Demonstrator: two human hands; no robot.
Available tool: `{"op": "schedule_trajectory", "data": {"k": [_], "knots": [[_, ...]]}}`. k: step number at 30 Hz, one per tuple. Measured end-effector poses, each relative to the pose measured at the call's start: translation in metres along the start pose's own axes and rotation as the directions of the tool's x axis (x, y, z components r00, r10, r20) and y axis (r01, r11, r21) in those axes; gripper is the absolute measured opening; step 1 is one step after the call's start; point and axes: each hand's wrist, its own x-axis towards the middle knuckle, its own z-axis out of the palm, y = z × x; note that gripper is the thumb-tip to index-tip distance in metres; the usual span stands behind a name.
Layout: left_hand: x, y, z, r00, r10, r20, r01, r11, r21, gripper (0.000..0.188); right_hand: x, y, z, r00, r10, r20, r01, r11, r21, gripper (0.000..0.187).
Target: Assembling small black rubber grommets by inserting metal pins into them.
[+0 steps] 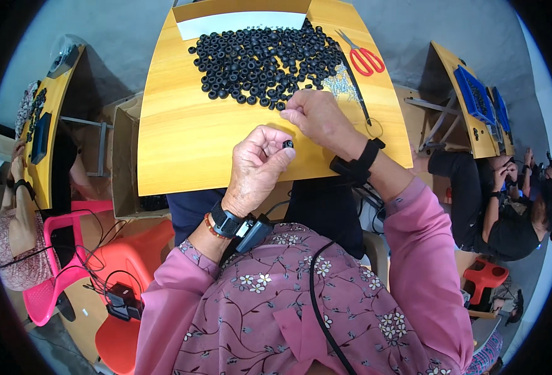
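Observation:
Between the thumb and fingers of my left hand (257,167) is a small black ring-shaped piece (288,144), held just above the near part of the table. My right hand (321,120) is closed in a pinch beside the near edge of a spread pile of similar black ring pieces (251,62). One loose black ring (280,106) lies right by its fingertips. What the right fingers hold, if anything, is too small or hidden to make out. Small silvery bits (341,85) lie to the right of the pile.
Red-handled scissors (366,60) and a thin black rod (355,87) lie at the right of the yellow table (176,137). An open white box (241,25) stands behind the pile. A cardboard box (126,156) is left of the table. Other people sit at tables on both sides.

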Motion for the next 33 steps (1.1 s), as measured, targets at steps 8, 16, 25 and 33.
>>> {"op": "schedule_trajectory", "data": {"k": [8,16,25,33], "knots": [[0.000,-0.001,0.003,1.000,0.009,-0.028,-0.010,0.999,-0.041,0.015,-0.010,-0.001,-0.003,0.997,0.079,0.019,-0.081,0.993,0.092,0.014],[0.000,-0.001,-0.001,1.000,-0.002,-0.011,0.002,1.000,-0.029,0.013,-0.036,-0.014,-0.026,0.965,0.195,0.175,-0.262,0.689,0.676,0.014],[0.000,-0.001,0.000,1.000,0.017,-0.010,-0.018,0.996,-0.093,0.015,-0.043,-0.008,-0.021,0.988,0.114,0.101,-0.144,0.480,0.866,0.020],[-0.001,0.000,-0.002,1.000,0.004,0.010,-0.004,1.000,-0.020,0.020,-0.046,-0.007,-0.021,0.985,0.142,0.103,-0.158,0.468,0.869,0.020]]}}
